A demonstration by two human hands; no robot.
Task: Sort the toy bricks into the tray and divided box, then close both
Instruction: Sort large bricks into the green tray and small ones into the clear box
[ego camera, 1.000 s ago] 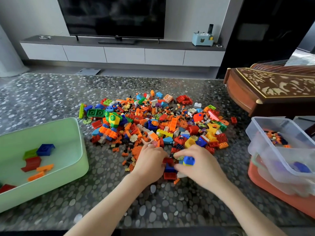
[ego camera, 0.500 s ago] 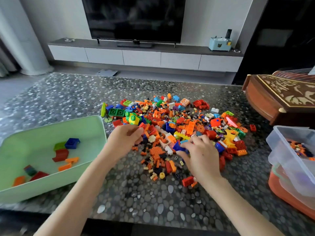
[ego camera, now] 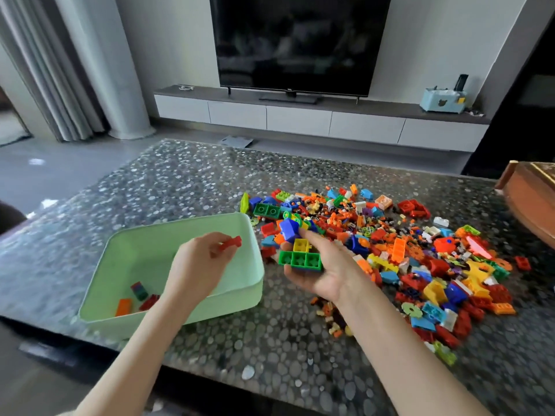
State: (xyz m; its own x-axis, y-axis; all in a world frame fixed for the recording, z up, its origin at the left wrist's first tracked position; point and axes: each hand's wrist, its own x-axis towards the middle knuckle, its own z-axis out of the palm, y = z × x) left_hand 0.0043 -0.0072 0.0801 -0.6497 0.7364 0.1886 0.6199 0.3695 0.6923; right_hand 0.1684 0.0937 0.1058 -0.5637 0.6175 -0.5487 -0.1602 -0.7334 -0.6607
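Note:
My left hand (ego camera: pixel 198 265) hovers over the pale green tray (ego camera: pixel 240 301) and pinches a small red brick (ego camera: pixel 230 243) at its fingertips. My right hand (ego camera: pixel 324 265), palm up just right of the tray, holds a green brick (ego camera: pixel 300 260) with a yellow brick (ego camera: pixel 301 245) and a blue brick (ego camera: pixel 289 229) above it. A wide pile of mixed toy bricks (ego camera: pixel 405 253) spreads over the table to the right. Inside the tray lie a few bricks, among them an orange brick (ego camera: pixel 123 307) and a dark red one. The divided box is out of view.
The speckled table (ego camera: pixel 270 340) runs to a front edge near me. A carved brown wooden instrument (ego camera: pixel 531 199) sits at the far right edge. Beyond the table are a TV and a low cabinet.
My left hand moved from the pile to above the tray with a red brick. My right hand turned palm up holding green, yellow and blue bricks. The view swung left and the clear box left the frame.

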